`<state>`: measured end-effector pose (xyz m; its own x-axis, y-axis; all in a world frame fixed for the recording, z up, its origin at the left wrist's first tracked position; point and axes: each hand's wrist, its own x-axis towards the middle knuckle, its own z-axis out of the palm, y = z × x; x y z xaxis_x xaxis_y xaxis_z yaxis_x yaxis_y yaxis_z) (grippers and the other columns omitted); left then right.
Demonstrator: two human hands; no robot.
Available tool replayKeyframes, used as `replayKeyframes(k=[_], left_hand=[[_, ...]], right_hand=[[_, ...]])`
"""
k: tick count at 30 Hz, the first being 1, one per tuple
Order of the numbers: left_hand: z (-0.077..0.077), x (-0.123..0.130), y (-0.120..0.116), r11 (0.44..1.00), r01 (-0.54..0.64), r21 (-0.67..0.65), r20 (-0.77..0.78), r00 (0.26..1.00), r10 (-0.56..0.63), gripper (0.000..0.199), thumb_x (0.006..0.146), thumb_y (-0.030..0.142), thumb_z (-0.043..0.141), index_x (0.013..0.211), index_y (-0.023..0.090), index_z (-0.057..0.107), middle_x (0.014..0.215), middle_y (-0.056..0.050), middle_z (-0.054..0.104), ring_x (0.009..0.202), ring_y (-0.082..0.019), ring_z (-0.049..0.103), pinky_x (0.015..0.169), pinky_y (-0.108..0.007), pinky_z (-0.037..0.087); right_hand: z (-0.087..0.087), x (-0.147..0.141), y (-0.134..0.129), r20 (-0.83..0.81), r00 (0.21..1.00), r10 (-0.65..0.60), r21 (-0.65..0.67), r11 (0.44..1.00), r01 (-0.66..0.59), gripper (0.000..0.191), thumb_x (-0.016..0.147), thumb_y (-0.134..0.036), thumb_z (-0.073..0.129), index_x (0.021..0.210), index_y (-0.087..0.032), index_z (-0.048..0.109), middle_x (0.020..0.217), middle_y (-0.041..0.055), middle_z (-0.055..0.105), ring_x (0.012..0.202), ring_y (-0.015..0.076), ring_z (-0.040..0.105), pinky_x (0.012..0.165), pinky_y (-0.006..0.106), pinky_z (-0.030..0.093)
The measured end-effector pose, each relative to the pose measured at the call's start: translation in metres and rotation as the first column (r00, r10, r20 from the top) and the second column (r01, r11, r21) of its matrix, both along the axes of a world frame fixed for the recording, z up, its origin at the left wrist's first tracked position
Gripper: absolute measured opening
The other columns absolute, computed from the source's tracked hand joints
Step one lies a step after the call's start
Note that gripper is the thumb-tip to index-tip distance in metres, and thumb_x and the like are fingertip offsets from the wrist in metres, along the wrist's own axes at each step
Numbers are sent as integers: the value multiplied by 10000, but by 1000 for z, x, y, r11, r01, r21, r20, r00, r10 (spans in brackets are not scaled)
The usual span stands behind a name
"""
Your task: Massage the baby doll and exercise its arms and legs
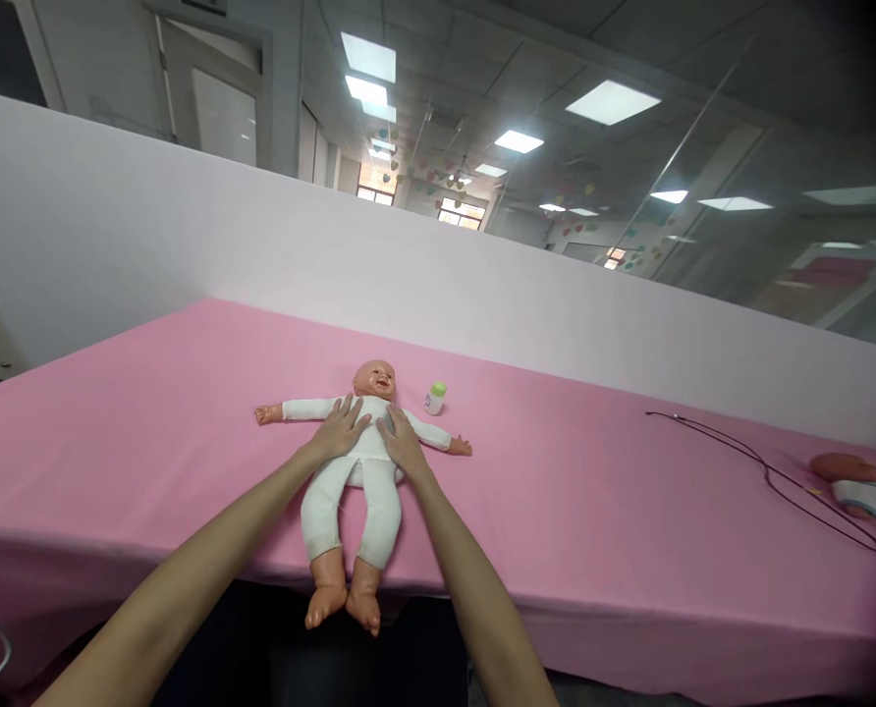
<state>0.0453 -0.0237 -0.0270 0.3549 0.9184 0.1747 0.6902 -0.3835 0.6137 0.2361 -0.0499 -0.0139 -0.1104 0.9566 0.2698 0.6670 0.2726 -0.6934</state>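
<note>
A baby doll [368, 445] with a white cloth body lies on its back on the pink-covered table [571, 491]. Its arms are spread and its feet reach over the front edge. My left hand [341, 428] rests on the left side of the doll's chest, fingers stretched and flat. On the other side of the chest, my right hand [404, 442] lies open too, touching the cloth. Neither hand grips anything. Beside the doll's head, to the right, stands a small white bottle [435, 399] with a green cap.
A thin dark cable [766, 469] loops over the table's right part. Near it, a second doll [861, 481] lies at the right edge of view. A low white wall [409, 265] runs along the back of the table, with glass above it.
</note>
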Motion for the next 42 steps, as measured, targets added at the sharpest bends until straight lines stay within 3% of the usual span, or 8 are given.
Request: replayKeyframes(k=[8,13,18,23,28,33,39,42], left_hand=[[14,-30,-77,967,-42,-250,116,990,73,890,983,727,399,1647,144,293,1749,-172,134,1623,-365,65,1302,-551,160],[18,-32,-193,965,-254,72,390,897,207,459,999,607,513,1298,310,695,1246,-115,709,1177,-316,663,1023,-486,557],[-15,-39,-263,931,-280,234,446,882,153,226,1002,443,606,1111,332,770,864,-68,669,743,-240,676,652,-385,607],[-54,-43,-278,905,-125,406,374,927,-40,545,899,425,799,1410,288,664,1107,-86,693,858,-205,734,672,-275,635],[-68,-34,-280,867,-272,417,524,851,15,343,955,239,728,1293,291,749,1085,-77,674,918,-195,734,741,-260,644],[-48,-42,-278,884,-369,286,595,792,138,227,905,341,779,1118,280,829,1009,-63,703,887,-209,737,780,-281,646],[-9,-71,-267,903,-424,65,659,698,280,254,825,415,836,1005,235,830,1039,-65,720,910,-230,726,754,-276,630],[17,-84,-242,933,-354,66,660,717,226,253,812,395,837,1016,245,838,1011,-56,709,911,-228,708,757,-284,613]], right_hand=[[-4,24,-18,-83,975,-205,179,960,217,528,1014,-424,346,1339,-167,672,1378,150,685,1291,293,606,1155,445,418],[9,60,-26,40,707,-706,214,697,684,562,1002,-392,373,1422,-85,586,1423,252,602,1378,393,471,1131,555,342],[0,88,-27,181,512,-840,37,526,850,774,983,-579,475,1454,35,505,1401,371,541,1309,493,464,1064,616,347],[-10,99,-22,81,626,-776,-40,625,780,635,956,-570,554,1259,-21,654,1275,324,640,1195,413,583,1018,479,428],[-17,108,-15,-453,594,-665,-217,729,649,427,806,-540,766,998,-163,708,889,118,738,773,247,659,660,324,500],[-14,103,-10,-800,357,-481,-364,864,347,355,702,-422,911,663,-189,646,557,-12,600,503,121,513,493,258,442],[6,86,-5,-943,13,-332,-297,860,414,258,715,-326,904,740,-200,680,673,-4,665,555,114,548,486,236,464],[15,72,-1,-973,-27,-230,-224,904,365,257,727,-379,883,838,-208,727,763,4,704,567,105,533,468,229,424]])
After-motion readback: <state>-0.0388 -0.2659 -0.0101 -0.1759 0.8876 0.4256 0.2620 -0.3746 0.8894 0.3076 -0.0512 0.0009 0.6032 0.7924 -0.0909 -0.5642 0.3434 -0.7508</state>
